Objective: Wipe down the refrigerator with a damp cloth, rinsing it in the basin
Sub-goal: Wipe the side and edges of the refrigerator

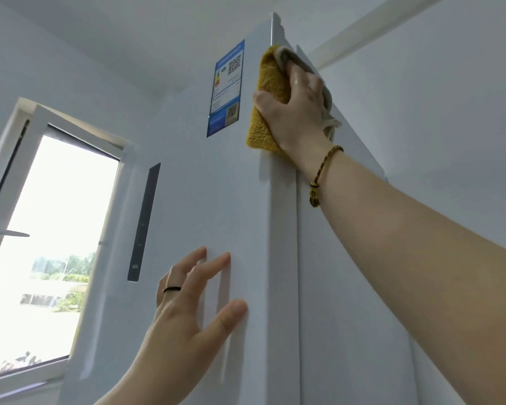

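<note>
A tall white refrigerator [205, 200] fills the middle of the view, seen from below. High up at its front corner edge, my right hand [298, 109] grips a yellow cloth [268, 92] with a grey backing, wrapped round the edge and pressed against the door. My left hand [193, 305] rests flat on the door lower down, fingers spread and straight, holding nothing. The basin is not in view.
A blue energy label [226, 89] is stuck on the door just left of the cloth. A dark control strip [144, 223] runs down the door. An open window [47, 244] is at the left. White wall [450, 112] stands to the right.
</note>
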Tool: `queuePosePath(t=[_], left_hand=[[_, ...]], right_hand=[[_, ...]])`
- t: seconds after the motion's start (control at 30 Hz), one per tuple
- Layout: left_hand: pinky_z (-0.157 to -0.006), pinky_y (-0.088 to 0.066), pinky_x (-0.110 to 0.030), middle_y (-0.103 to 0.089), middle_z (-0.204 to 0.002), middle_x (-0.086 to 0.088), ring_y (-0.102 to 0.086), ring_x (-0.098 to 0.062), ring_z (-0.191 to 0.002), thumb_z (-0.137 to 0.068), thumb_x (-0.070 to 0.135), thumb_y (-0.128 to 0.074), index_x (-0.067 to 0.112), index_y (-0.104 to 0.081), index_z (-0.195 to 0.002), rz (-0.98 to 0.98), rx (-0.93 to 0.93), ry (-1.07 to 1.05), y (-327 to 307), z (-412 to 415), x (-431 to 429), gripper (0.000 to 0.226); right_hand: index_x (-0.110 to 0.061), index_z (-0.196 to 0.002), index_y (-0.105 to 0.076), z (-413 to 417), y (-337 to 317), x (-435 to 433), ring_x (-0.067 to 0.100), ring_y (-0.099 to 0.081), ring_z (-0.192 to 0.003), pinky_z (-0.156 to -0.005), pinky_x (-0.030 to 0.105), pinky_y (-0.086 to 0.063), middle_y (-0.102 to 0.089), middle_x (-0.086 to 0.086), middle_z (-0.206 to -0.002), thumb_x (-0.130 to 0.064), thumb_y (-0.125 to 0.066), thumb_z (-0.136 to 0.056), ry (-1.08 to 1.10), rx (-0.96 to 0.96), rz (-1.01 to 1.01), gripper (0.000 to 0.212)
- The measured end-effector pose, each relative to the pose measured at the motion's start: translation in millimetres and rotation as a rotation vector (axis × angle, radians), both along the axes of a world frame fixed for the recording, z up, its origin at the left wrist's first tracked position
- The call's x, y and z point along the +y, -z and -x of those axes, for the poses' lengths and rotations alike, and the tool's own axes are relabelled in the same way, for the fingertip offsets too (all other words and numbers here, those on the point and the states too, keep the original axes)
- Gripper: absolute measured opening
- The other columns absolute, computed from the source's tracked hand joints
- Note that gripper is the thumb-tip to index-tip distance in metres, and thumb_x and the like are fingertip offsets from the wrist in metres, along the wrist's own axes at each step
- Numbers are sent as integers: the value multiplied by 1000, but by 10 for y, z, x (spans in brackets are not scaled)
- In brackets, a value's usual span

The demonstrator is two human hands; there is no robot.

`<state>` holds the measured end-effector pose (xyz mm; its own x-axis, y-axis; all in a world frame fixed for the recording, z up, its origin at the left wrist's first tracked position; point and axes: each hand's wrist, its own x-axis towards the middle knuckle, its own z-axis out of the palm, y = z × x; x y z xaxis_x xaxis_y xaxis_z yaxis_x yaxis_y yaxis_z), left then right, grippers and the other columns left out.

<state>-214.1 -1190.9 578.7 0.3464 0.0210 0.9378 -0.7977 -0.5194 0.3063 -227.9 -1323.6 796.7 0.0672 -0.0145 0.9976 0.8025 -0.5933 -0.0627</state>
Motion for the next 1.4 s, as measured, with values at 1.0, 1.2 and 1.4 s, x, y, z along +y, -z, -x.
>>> queuePosePath(t=[1.0,1.2,1.4], left_hand=[[-85,-12,10,-10,-118,57,-2,33,-114,-53,79,-34,83,-12,-104,-38,13,-27,82,-83,6,55],[-90,-9,2,-9,-118,54,0,34,-112,-59,71,-30,85,-19,-98,-78,32,-12,66,-114,32,43],[-105,-9,-24,-6,-120,53,1,36,-109,-63,64,-30,77,-18,-102,-134,55,25,63,-152,115,43]], right_hand=[[-28,-143,-22,-72,854,47,13,-15,-134,-113,33,-13,-19,-1,-144,-47,-43,-84,-20,-10,-56,66],[-41,-132,-23,-195,1842,-5,-4,-14,-128,-110,24,-9,-18,-20,-131,-53,-32,-81,-163,-20,2,53],[-19,-143,-27,-173,1516,-20,13,-14,-137,-109,21,-8,-18,3,-146,-41,-35,-86,-120,28,-73,62]])
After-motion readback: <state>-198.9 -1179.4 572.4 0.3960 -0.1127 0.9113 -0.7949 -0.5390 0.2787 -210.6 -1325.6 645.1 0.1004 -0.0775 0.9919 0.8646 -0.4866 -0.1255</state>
